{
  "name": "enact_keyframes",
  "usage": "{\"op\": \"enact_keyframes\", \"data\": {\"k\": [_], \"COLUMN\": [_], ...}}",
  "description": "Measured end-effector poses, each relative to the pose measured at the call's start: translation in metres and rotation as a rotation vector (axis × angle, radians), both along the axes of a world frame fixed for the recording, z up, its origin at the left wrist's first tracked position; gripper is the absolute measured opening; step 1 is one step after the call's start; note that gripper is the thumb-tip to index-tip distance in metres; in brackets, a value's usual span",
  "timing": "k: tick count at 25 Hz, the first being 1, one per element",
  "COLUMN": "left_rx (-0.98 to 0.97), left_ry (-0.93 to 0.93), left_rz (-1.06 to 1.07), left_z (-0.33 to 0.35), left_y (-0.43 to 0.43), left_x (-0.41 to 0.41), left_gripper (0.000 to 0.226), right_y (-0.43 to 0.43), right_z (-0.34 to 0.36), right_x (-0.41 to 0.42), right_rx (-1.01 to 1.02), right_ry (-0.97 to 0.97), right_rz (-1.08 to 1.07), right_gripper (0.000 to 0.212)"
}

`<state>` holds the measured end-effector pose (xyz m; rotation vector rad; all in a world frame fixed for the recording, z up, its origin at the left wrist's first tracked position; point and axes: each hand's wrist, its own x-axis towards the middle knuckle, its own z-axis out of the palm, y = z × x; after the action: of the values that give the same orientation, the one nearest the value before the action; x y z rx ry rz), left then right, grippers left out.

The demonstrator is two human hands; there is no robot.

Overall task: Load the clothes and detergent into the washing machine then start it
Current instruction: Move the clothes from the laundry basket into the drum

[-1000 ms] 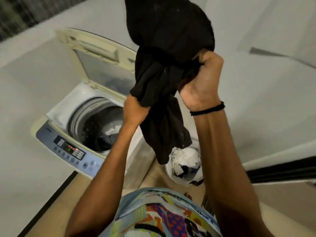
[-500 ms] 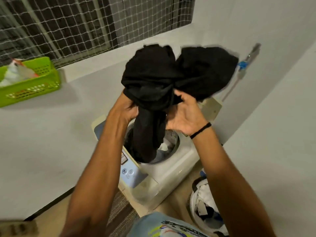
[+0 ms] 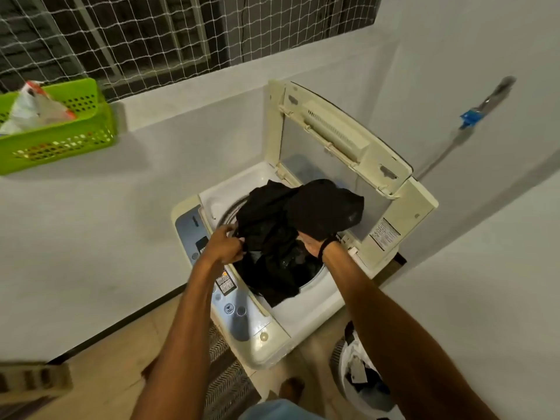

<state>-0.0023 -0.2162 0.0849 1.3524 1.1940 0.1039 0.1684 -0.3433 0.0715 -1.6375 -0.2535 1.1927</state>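
Note:
A cream top-loading washing machine (image 3: 306, 322) stands against the wall with its lid (image 3: 336, 137) raised upright. A bundled black garment (image 3: 291, 231) fills the mouth of the drum, and one corner drapes over the front rim. My left hand (image 3: 224, 247) pinches the garment's left edge above the blue control panel (image 3: 230, 301). My right hand (image 3: 315, 244) is mostly hidden under the cloth's right fold and grips it at the drum's right side.
A white laundry basket (image 3: 363, 377) with more clothes stands on the floor right of the machine. A green basket (image 3: 60, 137) holding a plastic bag sits on the wall ledge at left. A pipe with a blue valve (image 3: 469, 116) runs along the right wall. A patterned mat (image 3: 227, 374) lies below.
Both hands have lowered the black garment from chest height down into the drum opening. My view has tilted down and steadied on the machine.

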Motion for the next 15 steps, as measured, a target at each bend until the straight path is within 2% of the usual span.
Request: {"op": "enact_keyframes", "data": {"k": [2,5,9,11,13,15], "left_rx": [-0.093,-0.152,-0.055,0.008,0.046,0.146], "left_ry": [-0.016,-0.045,-0.010,0.035,0.024,0.016], "left_rz": [0.070,0.120,0.177,0.196,0.209,0.227], "left_z": [-0.016,-0.034,-0.060,-0.073,-0.086,-0.085], "left_y": [-0.012,-0.032,-0.047,-0.053,-0.064,-0.085], "left_x": [0.006,0.018,0.027,0.031,0.039,0.049], "left_gripper": [0.049,0.057,0.072,0.080,0.071,0.052], "right_y": [0.001,0.006,-0.018,-0.038,-0.058,-0.081], "right_z": [-0.018,-0.040,-0.097,-0.104,-0.100,-0.093], "right_x": [0.004,0.004,0.007,0.010,0.013,0.017], "right_rx": [-0.152,-0.384,-0.313,-0.240,-0.191,-0.149], "right_ry": [-0.165,-0.349,-0.276,-0.157,-0.063,-0.038], "right_rz": [0.104,0.313,0.137,-0.005,-0.162,-0.290], "right_gripper": [0.041,0.041,0.050,0.037,0.020,0.014]}}
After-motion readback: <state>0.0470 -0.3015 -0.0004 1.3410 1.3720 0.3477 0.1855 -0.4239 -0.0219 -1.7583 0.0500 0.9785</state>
